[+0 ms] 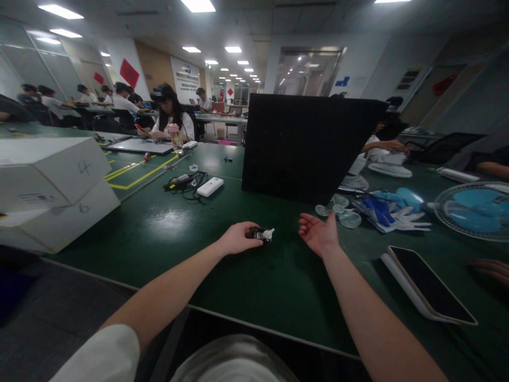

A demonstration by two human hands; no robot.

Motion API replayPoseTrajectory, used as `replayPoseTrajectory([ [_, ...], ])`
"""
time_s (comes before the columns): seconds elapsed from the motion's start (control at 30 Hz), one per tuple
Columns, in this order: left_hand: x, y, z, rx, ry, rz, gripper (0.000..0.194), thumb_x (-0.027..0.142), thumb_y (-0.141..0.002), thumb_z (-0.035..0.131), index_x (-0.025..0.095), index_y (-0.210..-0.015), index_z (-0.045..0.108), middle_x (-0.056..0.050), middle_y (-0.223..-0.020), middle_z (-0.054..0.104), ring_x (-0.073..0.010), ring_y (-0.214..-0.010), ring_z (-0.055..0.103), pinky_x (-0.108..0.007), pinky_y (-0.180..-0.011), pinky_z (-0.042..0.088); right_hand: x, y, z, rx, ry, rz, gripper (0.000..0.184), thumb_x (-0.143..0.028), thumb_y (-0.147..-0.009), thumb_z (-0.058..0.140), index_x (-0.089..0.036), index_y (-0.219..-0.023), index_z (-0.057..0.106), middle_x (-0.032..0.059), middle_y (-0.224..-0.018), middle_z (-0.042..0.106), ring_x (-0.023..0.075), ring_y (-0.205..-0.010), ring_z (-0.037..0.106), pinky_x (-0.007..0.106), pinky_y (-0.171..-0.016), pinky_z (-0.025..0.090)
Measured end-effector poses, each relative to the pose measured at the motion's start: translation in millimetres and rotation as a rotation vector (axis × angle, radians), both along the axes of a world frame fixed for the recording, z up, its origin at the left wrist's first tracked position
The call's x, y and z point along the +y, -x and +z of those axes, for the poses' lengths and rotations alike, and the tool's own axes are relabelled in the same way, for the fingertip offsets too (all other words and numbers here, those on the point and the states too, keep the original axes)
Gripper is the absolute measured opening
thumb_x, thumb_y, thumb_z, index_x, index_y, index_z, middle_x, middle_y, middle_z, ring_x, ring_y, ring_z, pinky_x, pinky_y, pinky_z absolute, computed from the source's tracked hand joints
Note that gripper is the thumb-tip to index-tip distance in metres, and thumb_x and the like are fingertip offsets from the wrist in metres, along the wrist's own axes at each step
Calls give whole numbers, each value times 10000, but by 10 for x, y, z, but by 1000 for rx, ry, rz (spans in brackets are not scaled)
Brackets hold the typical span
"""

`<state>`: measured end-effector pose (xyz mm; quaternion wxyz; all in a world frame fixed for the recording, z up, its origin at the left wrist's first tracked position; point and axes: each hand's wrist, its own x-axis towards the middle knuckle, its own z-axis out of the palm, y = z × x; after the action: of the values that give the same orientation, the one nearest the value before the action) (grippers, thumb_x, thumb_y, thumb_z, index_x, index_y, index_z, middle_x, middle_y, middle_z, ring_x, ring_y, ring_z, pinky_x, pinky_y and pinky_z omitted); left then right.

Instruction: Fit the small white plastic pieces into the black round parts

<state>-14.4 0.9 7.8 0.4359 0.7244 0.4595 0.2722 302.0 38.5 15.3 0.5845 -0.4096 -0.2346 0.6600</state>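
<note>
My left hand (239, 237) grips a small black part with a white piece (264, 234) sticking out to the right, just above the green table (238, 286). Its exact kind is too small to tell. Across from it, my right hand (320, 233) is held with the palm turned inward and the fingers loosely curled and apart, holding nothing. Close behind the right hand lie several pale translucent fan blades (338, 211), apart from the fingers.
A large black box (306, 148) stands ahead. White boxes (51, 191) are stacked at left; a white power bank (210, 186) lies among black cables (181, 183). To the right are gloves (392, 215), a blue-bladed fan (477, 209), a phone (429, 281) and another person's hand (493, 269).
</note>
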Motion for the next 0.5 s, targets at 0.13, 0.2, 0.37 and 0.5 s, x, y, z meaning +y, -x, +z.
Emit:
replayPoseTrajectory([
  [0.13,78,315,44,-24,-35,70,631,464,-787,770,226,-1351,615,-103,-1148,735,-234,-1019,710,-383,-922,541,2,-13,-10,1,-4,8,809,-822,-901,150,-211,-998,671,111,-727,681,219,-577,586,356,-495,469],
  [0.2,128,592,15,-39,-46,140,654,449,-771,778,210,-1355,606,-111,-1134,740,-239,-1006,715,-396,-929,541,4,-13,-17,-3,-9,12,810,-825,-899,148,-215,-1005,670,109,-730,684,219,-574,586,356,-495,467],
  [0.37,184,1413,-103,-109,-96,367,734,482,-747,768,159,-1374,564,-123,-1117,746,-245,-963,721,-413,-913,553,7,-4,-26,-11,-22,16,813,-831,-896,155,-216,-1024,673,106,-727,688,218,-570,592,350,-491,455],
  [0.5,162,1937,-123,9,-203,544,766,541,-733,743,152,-1370,573,-112,-1067,755,-245,-936,717,-404,-898,557,2,-4,-24,7,-11,1,816,-830,-898,172,-198,-1001,677,108,-715,685,209,-566,586,341,-495,454],
])
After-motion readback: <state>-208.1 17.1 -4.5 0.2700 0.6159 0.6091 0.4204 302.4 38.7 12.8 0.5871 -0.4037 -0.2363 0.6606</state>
